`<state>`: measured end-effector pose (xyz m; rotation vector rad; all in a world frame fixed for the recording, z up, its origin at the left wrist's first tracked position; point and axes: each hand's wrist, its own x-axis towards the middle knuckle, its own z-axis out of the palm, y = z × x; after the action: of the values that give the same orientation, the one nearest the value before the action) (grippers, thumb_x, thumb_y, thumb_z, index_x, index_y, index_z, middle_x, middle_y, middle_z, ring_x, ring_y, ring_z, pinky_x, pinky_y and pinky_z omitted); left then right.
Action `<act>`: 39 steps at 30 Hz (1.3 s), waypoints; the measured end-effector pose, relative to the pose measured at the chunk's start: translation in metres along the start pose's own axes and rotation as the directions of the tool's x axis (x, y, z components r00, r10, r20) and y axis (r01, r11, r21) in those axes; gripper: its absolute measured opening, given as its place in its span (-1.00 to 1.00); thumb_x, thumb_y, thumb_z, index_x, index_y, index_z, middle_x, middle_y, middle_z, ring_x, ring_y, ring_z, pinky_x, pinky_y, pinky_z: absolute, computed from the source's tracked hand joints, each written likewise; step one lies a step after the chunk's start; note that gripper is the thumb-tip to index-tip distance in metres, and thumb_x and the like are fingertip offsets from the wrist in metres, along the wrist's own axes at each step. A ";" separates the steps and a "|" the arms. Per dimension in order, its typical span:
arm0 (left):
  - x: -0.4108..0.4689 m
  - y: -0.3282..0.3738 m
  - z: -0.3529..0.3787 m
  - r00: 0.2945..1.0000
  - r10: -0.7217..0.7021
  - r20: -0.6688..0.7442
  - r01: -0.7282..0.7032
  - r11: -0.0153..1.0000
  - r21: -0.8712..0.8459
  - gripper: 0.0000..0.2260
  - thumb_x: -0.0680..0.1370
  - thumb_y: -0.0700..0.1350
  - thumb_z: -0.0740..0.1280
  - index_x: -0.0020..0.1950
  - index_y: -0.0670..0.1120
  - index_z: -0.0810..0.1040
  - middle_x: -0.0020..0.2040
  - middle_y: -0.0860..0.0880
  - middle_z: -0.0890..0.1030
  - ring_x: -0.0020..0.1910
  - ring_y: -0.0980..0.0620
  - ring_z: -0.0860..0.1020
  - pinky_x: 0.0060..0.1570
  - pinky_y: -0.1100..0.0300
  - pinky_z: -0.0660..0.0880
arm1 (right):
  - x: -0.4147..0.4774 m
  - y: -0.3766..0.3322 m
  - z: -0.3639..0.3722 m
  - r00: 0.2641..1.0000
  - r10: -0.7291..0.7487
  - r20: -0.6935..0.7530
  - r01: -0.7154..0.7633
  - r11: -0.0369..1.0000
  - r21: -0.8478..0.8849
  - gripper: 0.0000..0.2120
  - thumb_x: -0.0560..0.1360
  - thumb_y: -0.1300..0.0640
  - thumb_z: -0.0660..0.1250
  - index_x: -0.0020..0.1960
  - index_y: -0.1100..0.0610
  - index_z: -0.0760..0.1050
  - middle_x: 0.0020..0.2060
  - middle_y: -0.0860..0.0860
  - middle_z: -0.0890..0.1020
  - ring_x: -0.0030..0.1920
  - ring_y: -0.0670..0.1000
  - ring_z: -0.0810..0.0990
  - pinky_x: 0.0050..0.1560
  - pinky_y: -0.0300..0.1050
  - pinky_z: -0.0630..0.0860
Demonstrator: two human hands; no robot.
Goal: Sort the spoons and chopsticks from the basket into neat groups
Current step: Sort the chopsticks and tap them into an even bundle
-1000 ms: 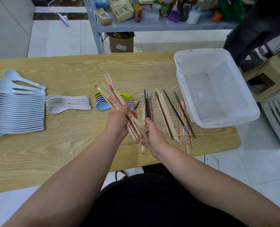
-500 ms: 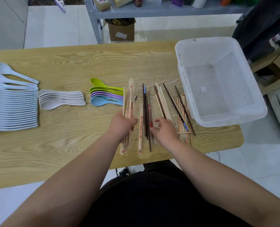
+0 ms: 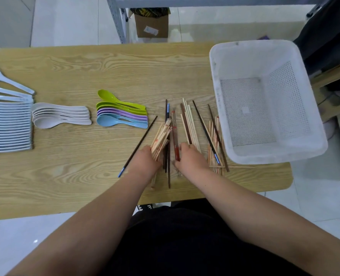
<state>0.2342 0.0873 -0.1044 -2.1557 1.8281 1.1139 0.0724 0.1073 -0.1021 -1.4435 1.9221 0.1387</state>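
My left hand grips a bundle of pale bamboo chopsticks with red marks, fanned up and to the right, low over the wooden table. My right hand sits just right of it, fingers curled down, pinching the near end of a red-brown chopstick. A dark chopstick with a blue tip lies slanted left of my left hand. Loose pale and dark chopsticks are scattered right of my right hand. The white basket at the right holds nothing.
Spoons lie in three groups on the left: a long row of pale blue-white ones, a few cream ones, and green, purple and blue ones. A shelf leg and a cardboard box stand beyond the table.
My left hand brought the bamboo bundle down from mid-air to the table and tilted it right. A dark blue-tipped chopstick now lies left of that hand. My right hand shifted onto the red-brown chopstick.
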 end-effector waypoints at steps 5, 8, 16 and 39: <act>-0.001 0.004 -0.004 0.999 -0.044 0.010 0.043 0.999 0.018 -0.75 0.44 -0.01 0.42 0.02 -0.07 0.48 -0.21 -0.02 0.52 -0.25 -0.06 0.50 -0.29 0.16 0.37 | 0.009 -0.001 0.001 0.996 0.082 0.019 -0.081 0.995 -0.051 -0.66 0.51 0.04 0.36 0.21 0.08 0.34 -0.27 -0.08 0.47 -0.31 0.00 0.44 0.25 0.25 0.45; -0.003 0.003 -0.007 0.996 -0.080 0.033 0.084 0.989 -0.122 -0.85 0.46 -0.04 0.40 -0.13 -0.06 0.46 -0.27 0.00 0.51 -0.33 0.04 0.47 -0.39 0.20 0.32 | 0.004 0.001 -0.006 0.997 0.068 0.041 -0.068 0.998 0.007 -0.69 0.51 0.00 0.37 0.20 0.08 0.44 -0.16 -0.04 0.57 -0.18 0.03 0.56 -0.02 0.02 0.56; -0.016 -0.008 -0.014 0.988 -0.150 0.043 0.149 0.831 -0.536 -0.95 0.45 -0.14 0.37 -0.11 -0.06 0.59 -0.22 -0.04 0.63 -0.25 0.00 0.59 -0.32 0.21 0.47 | 0.003 0.026 -0.022 0.994 0.075 -0.075 -0.072 0.996 0.052 -0.82 0.50 0.02 0.33 0.03 0.09 0.46 -0.09 0.02 0.55 -0.15 0.06 0.56 -0.14 -0.01 0.55; -0.021 -0.031 -0.017 0.959 -0.035 0.281 0.276 0.338 -0.900 -0.76 0.49 -0.29 0.44 0.15 -0.16 0.57 -0.11 -0.11 0.58 -0.31 0.01 0.60 -0.22 0.11 0.56 | -0.008 -0.003 0.004 0.992 0.095 -0.077 -0.109 0.973 -0.203 -0.74 0.53 0.29 0.27 0.21 0.19 0.49 -0.03 0.10 0.60 -0.09 0.12 0.56 -0.18 -0.08 0.45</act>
<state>0.2690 0.1045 -0.0909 -2.3676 0.7840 2.6926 0.0780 0.1144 -0.0994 -1.4988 2.0884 0.3523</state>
